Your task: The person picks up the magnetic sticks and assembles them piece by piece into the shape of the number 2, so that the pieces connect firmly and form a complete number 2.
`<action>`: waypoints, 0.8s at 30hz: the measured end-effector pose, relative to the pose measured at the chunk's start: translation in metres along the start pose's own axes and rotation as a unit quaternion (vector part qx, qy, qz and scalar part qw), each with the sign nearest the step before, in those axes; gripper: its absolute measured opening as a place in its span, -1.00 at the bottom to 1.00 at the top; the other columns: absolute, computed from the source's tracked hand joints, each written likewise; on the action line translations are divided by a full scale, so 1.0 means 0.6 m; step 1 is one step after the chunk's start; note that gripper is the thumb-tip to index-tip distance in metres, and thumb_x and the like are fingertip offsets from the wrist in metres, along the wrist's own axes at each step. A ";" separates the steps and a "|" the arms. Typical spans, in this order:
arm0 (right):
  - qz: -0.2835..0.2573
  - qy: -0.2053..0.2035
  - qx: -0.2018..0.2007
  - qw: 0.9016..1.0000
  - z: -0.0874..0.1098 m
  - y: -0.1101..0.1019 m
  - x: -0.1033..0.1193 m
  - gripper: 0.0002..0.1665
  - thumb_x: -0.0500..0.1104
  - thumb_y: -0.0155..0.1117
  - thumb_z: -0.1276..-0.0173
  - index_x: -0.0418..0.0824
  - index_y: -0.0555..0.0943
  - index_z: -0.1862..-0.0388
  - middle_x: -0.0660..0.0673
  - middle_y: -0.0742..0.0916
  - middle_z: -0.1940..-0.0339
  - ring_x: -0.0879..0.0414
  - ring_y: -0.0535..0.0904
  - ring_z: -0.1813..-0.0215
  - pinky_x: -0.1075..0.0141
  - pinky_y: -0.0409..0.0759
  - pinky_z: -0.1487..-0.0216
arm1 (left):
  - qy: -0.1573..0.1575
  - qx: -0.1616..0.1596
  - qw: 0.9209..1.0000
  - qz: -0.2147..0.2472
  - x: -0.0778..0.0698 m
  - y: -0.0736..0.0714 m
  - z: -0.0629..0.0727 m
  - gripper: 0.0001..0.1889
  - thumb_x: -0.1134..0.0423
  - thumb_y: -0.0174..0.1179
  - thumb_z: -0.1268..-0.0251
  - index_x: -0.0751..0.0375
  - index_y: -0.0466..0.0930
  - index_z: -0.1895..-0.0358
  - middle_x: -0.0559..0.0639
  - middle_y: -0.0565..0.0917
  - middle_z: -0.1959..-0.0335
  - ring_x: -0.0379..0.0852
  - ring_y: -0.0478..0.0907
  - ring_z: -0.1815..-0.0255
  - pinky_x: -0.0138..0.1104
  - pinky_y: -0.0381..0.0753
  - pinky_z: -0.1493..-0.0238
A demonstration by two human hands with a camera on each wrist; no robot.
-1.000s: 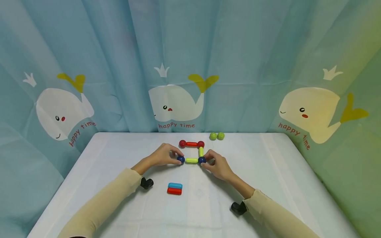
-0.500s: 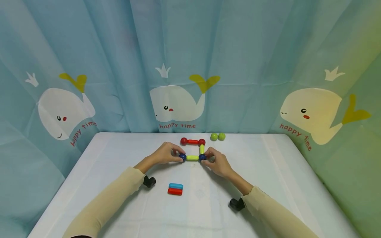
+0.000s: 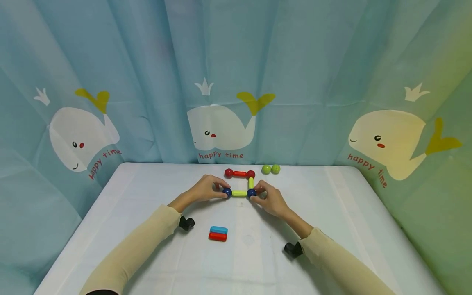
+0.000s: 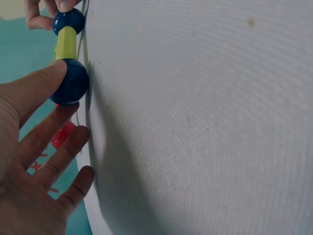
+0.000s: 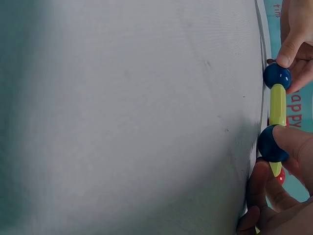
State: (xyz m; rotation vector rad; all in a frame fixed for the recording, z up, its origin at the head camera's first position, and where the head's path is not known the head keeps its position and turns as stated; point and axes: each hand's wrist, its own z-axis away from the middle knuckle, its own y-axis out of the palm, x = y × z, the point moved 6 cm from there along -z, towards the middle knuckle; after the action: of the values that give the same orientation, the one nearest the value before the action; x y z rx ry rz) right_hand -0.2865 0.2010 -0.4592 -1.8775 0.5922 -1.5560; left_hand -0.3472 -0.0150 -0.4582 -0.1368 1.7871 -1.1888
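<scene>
My left hand (image 3: 207, 189) pinches a dark blue ball (image 4: 71, 83) between thumb and index finger, the other fingers spread apart. The right hand (image 3: 272, 200) grips a second blue ball (image 5: 272, 144) the same way. A yellow-green rod (image 3: 239, 193) joins the two blue balls. From the right-hand ball another yellow-green rod (image 3: 251, 183) runs back to a red ball (image 3: 250, 174). A red rod (image 3: 239, 174) links that one to a second red ball (image 3: 229, 173) at the left. Together the pieces form three sides of a square, with a gap on the left side.
Two green balls (image 3: 271, 169) sit near the table's back edge, right of the red ones. A light blue rod (image 3: 219, 230) and a red rod (image 3: 218, 237) lie side by side nearer the front. Behind the white table (image 3: 236, 266) hangs a whale-print curtain (image 3: 302, 82).
Both hands have pushed the blue balls slightly away, toward the back of the table. The joined rods and red balls have shifted back with them, and the left-hand blue ball now meets its rod.
</scene>
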 end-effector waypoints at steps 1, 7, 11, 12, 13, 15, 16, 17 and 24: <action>0.000 -0.001 0.002 1.000 -0.001 0.000 0.000 -0.73 -0.14 0.36 -0.21 -0.12 0.49 0.16 -0.10 0.71 0.15 0.02 0.58 0.10 0.25 0.50 0.16 | -0.001 0.000 1.000 0.000 0.000 -0.001 0.001 -0.70 0.05 0.38 -0.05 -0.12 0.70 0.08 -0.29 0.71 0.20 -0.14 0.54 0.22 -0.33 0.48 0.16; 0.005 0.004 0.024 1.000 -0.004 -0.005 0.000 -0.71 -0.14 0.35 -0.22 -0.12 0.52 0.11 -0.10 0.72 0.16 0.04 0.59 0.11 0.29 0.52 0.19 | -0.004 0.003 1.000 0.003 0.002 -0.002 0.002 -0.70 0.06 0.37 -0.07 -0.12 0.70 0.07 -0.30 0.71 0.21 -0.15 0.55 0.21 -0.33 0.50 0.15; 0.008 0.006 0.049 0.999 -0.004 -0.010 0.003 -0.69 -0.13 0.34 -0.23 -0.12 0.54 0.05 -0.13 0.72 0.15 0.02 0.59 0.20 0.32 0.54 0.29 | -0.005 0.010 1.000 0.007 0.006 -0.002 0.002 -0.70 0.05 0.37 -0.07 -0.14 0.69 0.07 -0.29 0.71 0.19 -0.20 0.55 0.22 -0.34 0.52 0.14; 0.013 0.002 0.054 0.998 -0.004 -0.012 0.004 -0.68 -0.13 0.33 -0.24 -0.12 0.54 0.04 -0.13 0.72 0.15 0.02 0.59 0.20 0.32 0.54 0.29 | -0.006 0.011 1.000 0.008 0.007 -0.002 0.002 -0.71 0.05 0.37 -0.08 -0.14 0.69 0.07 -0.29 0.71 0.19 -0.21 0.55 0.22 -0.35 0.52 0.15; 0.018 -0.002 0.057 0.998 -0.003 -0.013 0.005 -0.67 -0.13 0.33 -0.24 -0.11 0.54 0.02 -0.13 0.72 0.15 0.03 0.59 0.21 0.32 0.54 0.29 | -0.008 0.013 1.000 0.009 0.007 -0.002 0.002 -0.71 0.05 0.37 -0.08 -0.15 0.69 0.07 -0.29 0.71 0.18 -0.23 0.55 0.22 -0.35 0.52 0.15; 0.029 -0.014 0.061 0.998 -0.001 -0.018 0.009 -0.65 -0.13 0.33 -0.24 -0.12 0.54 0.00 -0.14 0.73 0.16 0.03 0.60 0.22 0.30 0.53 0.27 | -0.011 0.017 1.000 0.013 0.008 -0.003 0.002 -0.71 0.06 0.37 -0.08 -0.14 0.69 0.07 -0.27 0.71 0.17 -0.24 0.55 0.22 -0.35 0.53 0.14; 0.035 -0.021 0.061 0.997 0.001 -0.020 0.011 -0.64 -0.13 0.32 -0.24 -0.12 0.54 -0.01 -0.14 0.73 0.17 0.04 0.60 0.23 0.29 0.51 0.26 | -0.013 0.018 1.000 0.016 0.007 -0.003 0.003 -0.71 0.07 0.37 -0.08 -0.13 0.69 0.07 -0.26 0.71 0.17 -0.24 0.55 0.22 -0.35 0.53 0.14; 0.038 -0.027 0.061 0.997 0.003 -0.023 0.013 -0.63 -0.13 0.32 -0.24 -0.13 0.54 -0.02 -0.14 0.73 0.17 0.04 0.60 0.26 0.29 0.51 0.27 | -0.014 0.020 1.000 0.017 0.007 -0.003 0.002 -0.71 0.07 0.36 -0.09 -0.13 0.69 0.07 -0.26 0.71 0.16 -0.24 0.55 0.22 -0.35 0.53 0.13; 0.078 -0.070 0.054 0.993 0.010 -0.038 0.027 -0.63 -0.13 0.33 -0.23 -0.14 0.55 -0.02 -0.17 0.73 0.18 0.16 0.55 0.47 0.33 0.49 0.38 | -0.019 0.019 1.000 0.016 0.009 -0.003 0.000 -0.71 0.07 0.36 -0.09 -0.15 0.69 0.07 -0.26 0.71 0.15 -0.25 0.55 0.24 -0.33 0.52 0.12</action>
State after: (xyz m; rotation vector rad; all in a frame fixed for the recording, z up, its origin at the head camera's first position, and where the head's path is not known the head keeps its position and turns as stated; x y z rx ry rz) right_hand -0.2782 0.2069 -0.4327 -1.7971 0.5645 -1.3183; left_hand -0.3506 -0.0191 -0.4602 -0.1066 1.7272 -1.1894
